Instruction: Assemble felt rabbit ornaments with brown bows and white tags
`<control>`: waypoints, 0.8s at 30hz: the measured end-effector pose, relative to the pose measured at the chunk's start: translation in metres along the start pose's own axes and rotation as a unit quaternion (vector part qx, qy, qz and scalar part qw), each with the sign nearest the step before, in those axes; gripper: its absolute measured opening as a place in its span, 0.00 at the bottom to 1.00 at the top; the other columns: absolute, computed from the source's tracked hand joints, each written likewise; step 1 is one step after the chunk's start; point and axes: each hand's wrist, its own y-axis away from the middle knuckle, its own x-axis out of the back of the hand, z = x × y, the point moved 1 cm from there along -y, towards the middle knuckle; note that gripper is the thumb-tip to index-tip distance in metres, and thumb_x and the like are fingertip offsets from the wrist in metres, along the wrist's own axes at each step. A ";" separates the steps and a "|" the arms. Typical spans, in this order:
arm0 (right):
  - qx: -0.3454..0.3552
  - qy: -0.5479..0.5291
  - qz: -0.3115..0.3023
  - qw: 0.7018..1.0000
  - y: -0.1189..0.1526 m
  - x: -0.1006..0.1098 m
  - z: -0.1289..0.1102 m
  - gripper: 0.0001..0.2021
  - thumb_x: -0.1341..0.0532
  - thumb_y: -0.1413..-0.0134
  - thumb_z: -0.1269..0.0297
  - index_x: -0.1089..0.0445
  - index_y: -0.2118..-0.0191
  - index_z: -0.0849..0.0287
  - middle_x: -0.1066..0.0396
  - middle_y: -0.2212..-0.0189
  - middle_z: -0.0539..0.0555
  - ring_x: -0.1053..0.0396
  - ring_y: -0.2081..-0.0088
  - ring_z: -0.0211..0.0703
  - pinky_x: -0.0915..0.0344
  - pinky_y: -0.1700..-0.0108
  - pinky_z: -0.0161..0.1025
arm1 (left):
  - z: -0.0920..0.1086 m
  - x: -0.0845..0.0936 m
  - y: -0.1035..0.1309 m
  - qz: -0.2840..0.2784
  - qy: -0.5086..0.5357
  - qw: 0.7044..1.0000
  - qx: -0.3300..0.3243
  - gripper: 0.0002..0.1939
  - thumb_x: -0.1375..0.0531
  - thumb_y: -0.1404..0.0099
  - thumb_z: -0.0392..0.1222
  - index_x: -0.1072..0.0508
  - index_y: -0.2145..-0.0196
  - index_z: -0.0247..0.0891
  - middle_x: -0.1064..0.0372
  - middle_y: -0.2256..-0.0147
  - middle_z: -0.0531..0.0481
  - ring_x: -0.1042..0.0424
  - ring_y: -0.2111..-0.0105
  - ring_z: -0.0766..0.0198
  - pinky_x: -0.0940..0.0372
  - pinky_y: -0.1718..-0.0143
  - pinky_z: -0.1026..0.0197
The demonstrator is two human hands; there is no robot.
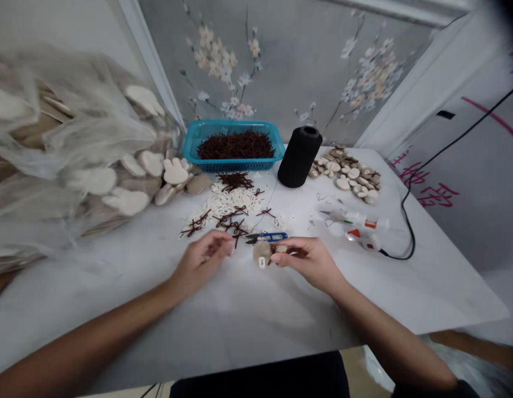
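My right hand (pixel 308 258) pinches a small beige fabric piece (pixel 262 254) with a white label on its lower part and a bit of dark red cord at its right. My left hand (pixel 204 255) is held just to the left, fingers curled and thumb near the fingertips; whether anything small is between them is hidden. Blue thread snips (pixel 273 237) lie right behind the beige piece. Brown cord bows (pixel 231 223) and a pile of small white labels (pixel 227 202) lie beyond my left hand.
A blue basket (pixel 234 165) of brown bows stands at the back, beside a black thread cone (pixel 300 157). Finished-looking beige pieces (pixel 356 177) are heaped back right. A glue gun (pixel 364 240) with a cable lies right. Bagged bunny-shaped pieces (pixel 151 166) fill the left.
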 end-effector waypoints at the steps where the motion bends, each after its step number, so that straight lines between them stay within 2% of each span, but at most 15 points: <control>1: 0.043 0.067 0.061 0.995 0.000 0.011 -0.008 0.11 0.35 0.50 0.57 0.24 0.63 0.59 0.23 0.69 0.52 0.27 0.69 0.40 0.28 0.65 0.37 | -0.001 0.014 -0.007 0.047 -0.073 0.996 -0.033 0.15 0.43 0.38 0.53 0.30 0.63 0.38 0.29 0.70 0.51 0.32 0.74 0.67 0.37 0.74 0.66; 2: 0.087 0.147 0.130 0.977 -0.001 0.025 -0.018 0.11 0.36 0.48 0.57 0.24 0.63 0.58 0.23 0.66 0.53 0.26 0.68 0.41 0.29 0.64 0.38 | -0.002 0.029 -0.015 0.094 -0.139 0.984 -0.062 0.15 0.42 0.38 0.53 0.29 0.64 0.39 0.29 0.69 0.51 0.32 0.73 0.66 0.38 0.73 0.66; 4: 0.136 0.296 0.259 0.909 -0.006 0.059 -0.037 0.12 0.36 0.48 0.55 0.23 0.63 0.57 0.23 0.64 0.55 0.27 0.69 0.43 0.29 0.64 0.40 | -0.005 0.053 -0.027 0.156 -0.252 0.950 -0.102 0.15 0.42 0.38 0.53 0.27 0.63 0.39 0.29 0.67 0.51 0.34 0.73 0.66 0.39 0.71 0.64; 6: 0.101 0.411 0.350 0.836 -0.016 0.097 -0.054 0.14 0.37 0.48 0.53 0.23 0.62 0.56 0.23 0.66 0.56 0.28 0.71 0.44 0.31 0.63 0.45 | -0.012 0.068 -0.036 0.176 -0.336 0.920 -0.101 0.17 0.43 0.38 0.53 0.28 0.58 0.38 0.30 0.61 0.50 0.36 0.76 0.67 0.38 0.70 0.63; 8: 0.043 0.491 0.423 0.760 -0.028 0.131 -0.069 0.16 0.38 0.46 0.52 0.23 0.60 0.59 0.24 0.71 0.58 0.28 0.69 0.48 0.33 0.58 0.52 | -0.021 0.074 -0.043 0.171 -0.374 0.906 -0.100 0.18 0.44 0.36 0.52 0.29 0.55 0.37 0.31 0.57 0.48 0.33 0.72 0.65 0.36 0.65 0.61; 10: 0.020 0.523 0.439 0.730 -0.037 0.149 -0.080 0.26 0.39 0.47 0.49 0.29 0.49 0.64 0.25 0.62 0.64 0.28 0.61 0.54 0.36 0.55 0.56 | -0.032 0.076 -0.048 0.166 -0.376 0.903 -0.124 0.17 0.47 0.34 0.49 0.30 0.53 0.37 0.32 0.54 0.46 0.31 0.60 0.60 0.37 0.53 0.58; 11: 0.034 0.522 0.446 0.726 -0.038 0.151 -0.084 0.30 0.39 0.47 0.48 0.34 0.44 0.64 0.27 0.57 0.67 0.29 0.59 0.54 0.36 0.54 0.56 | -0.037 0.078 -0.051 0.169 -0.373 0.901 -0.140 0.17 0.48 0.33 0.48 0.31 0.52 0.38 0.32 0.53 0.46 0.33 0.53 0.58 0.40 0.47 0.57; 13: 0.101 0.490 0.453 0.738 -0.036 0.139 -0.087 0.32 0.40 0.46 0.48 0.40 0.40 0.61 0.31 0.51 0.66 0.30 0.57 0.53 0.34 0.55 0.53 | -0.048 0.082 -0.057 0.175 -0.375 0.898 -0.150 0.17 0.51 0.32 0.47 0.32 0.51 0.38 0.34 0.48 0.46 0.38 0.45 0.57 0.45 0.41 0.54; 15: 0.176 0.453 0.431 0.760 -0.028 0.113 -0.083 0.30 0.40 0.44 0.50 0.41 0.40 0.57 0.31 0.51 0.61 0.31 0.54 0.52 0.32 0.55 0.50 | -0.057 0.089 -0.061 0.165 -0.390 0.896 -0.136 0.19 0.53 0.31 0.46 0.33 0.49 0.36 0.37 0.44 0.43 0.41 0.42 0.56 0.47 0.40 0.52; 16: 0.203 0.445 0.387 0.782 -0.023 0.099 -0.079 0.28 0.41 0.44 0.50 0.42 0.40 0.56 0.32 0.50 0.60 0.32 0.52 0.52 0.33 0.54 0.51 | -0.060 0.093 -0.062 0.157 -0.399 0.894 -0.130 0.20 0.54 0.31 0.46 0.33 0.49 0.34 0.37 0.44 0.41 0.42 0.42 0.55 0.47 0.40 0.52; 18: 0.200 0.450 0.289 0.821 -0.017 0.072 -0.065 0.28 0.41 0.43 0.51 0.43 0.39 0.53 0.34 0.48 0.59 0.34 0.48 0.54 0.34 0.50 0.53 | -0.064 0.097 -0.063 0.148 -0.417 0.890 -0.111 0.21 0.54 0.32 0.46 0.31 0.50 0.32 0.34 0.47 0.39 0.39 0.44 0.52 0.46 0.41 0.51; 19: 0.193 0.449 0.259 0.833 -0.015 0.063 -0.057 0.29 0.41 0.43 0.51 0.45 0.38 0.54 0.34 0.48 0.60 0.36 0.48 0.55 0.35 0.49 0.54 | -0.065 0.098 -0.062 0.150 -0.425 0.887 -0.100 0.21 0.53 0.32 0.46 0.30 0.51 0.31 0.32 0.49 0.39 0.38 0.46 0.51 0.44 0.43 0.51; 21: 0.174 0.440 0.228 0.851 -0.013 0.051 -0.039 0.33 0.41 0.43 0.52 0.50 0.36 0.55 0.34 0.48 0.61 0.36 0.47 0.56 0.35 0.49 0.56 | -0.063 0.096 -0.061 0.164 -0.443 0.878 -0.080 0.21 0.52 0.33 0.47 0.31 0.50 0.31 0.30 0.53 0.39 0.35 0.50 0.50 0.41 0.47 0.51; 24: 0.170 0.410 0.193 0.875 -0.015 0.041 -0.014 0.33 0.43 0.41 0.54 0.55 0.34 0.55 0.34 0.48 0.61 0.37 0.48 0.56 0.36 0.49 0.57 | -0.056 0.089 -0.062 0.179 -0.483 0.855 -0.064 0.25 0.51 0.33 0.48 0.38 0.43 0.31 0.32 0.53 0.38 0.35 0.51 0.47 0.40 0.49 0.50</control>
